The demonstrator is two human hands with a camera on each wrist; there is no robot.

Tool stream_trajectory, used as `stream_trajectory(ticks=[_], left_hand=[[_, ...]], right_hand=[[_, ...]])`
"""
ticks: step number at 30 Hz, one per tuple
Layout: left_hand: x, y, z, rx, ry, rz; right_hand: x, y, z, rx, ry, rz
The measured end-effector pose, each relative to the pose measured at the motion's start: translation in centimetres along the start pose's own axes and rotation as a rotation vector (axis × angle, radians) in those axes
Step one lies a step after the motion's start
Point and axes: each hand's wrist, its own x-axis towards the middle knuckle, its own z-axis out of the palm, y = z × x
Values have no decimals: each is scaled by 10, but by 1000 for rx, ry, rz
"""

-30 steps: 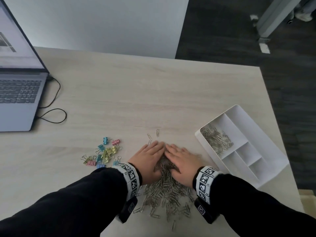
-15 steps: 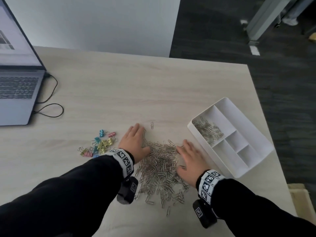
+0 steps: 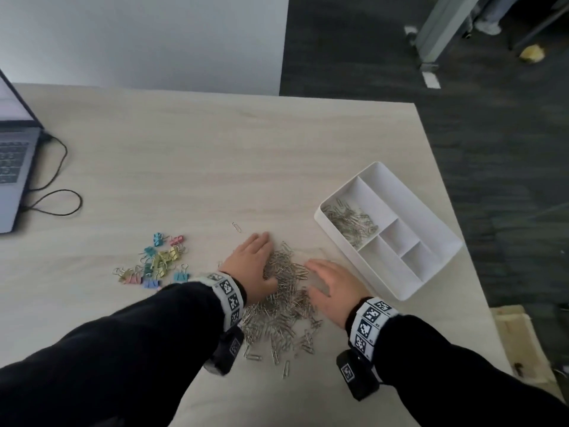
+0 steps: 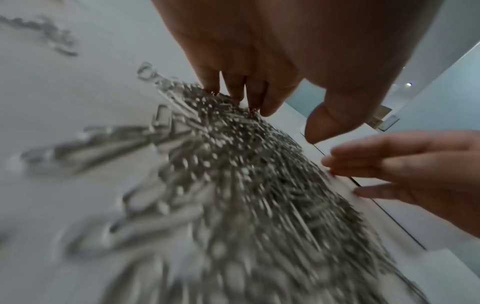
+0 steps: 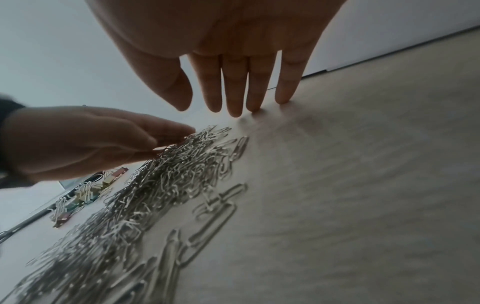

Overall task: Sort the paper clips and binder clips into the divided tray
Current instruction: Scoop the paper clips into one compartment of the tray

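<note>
Overhead, the left hand [image 3: 253, 264] lies flat with fingers straight on the left edge of the paper clip heap [image 3: 281, 306], while the right hand [image 3: 334, 285] rests spread on its right side, near the white divided tray [image 3: 431, 211], whose long compartment holds more clips. Pastel binder clips [image 3: 155, 261] sit left of the heap. Left wrist: straight fingertips [image 4: 269, 102] touch the pile. Right wrist: straight fingers [image 5: 235, 90] reach the wooden desk [image 5: 363, 185] beside the clips.

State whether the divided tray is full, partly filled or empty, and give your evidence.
Partly filled. The divided tray holds silver paper clips in one compartment only; its other compartments show bare white floor.
</note>
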Motion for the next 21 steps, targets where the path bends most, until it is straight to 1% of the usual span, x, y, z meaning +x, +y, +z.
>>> stream_trajectory(ticks=[2,4,6,8,10,12,16,21], left_hand=[[-14,6,6,-32,-6,24],[-26,8,8,-98,20,12],[-35,1,6,-142,78,-45],[-41,-10,4,-132,129,-123],[-43,-22,1,-109,152,-194],[-39,-31,-3,-103,156,-233],[-22,-36,-10,-90,127,-241],[-1,-30,-6,-7,100,-199]], right_hand=[[3,0,-1,3,34,-23],[5,-1,-3,-3,61,-23],[6,-1,-4,-18,81,1],[6,-1,-4,-53,74,43],[5,-1,-3,-105,49,66],[4,-2,-1,-123,25,68],[0,-2,3,-75,-9,44],[-9,3,4,-50,1,69]])
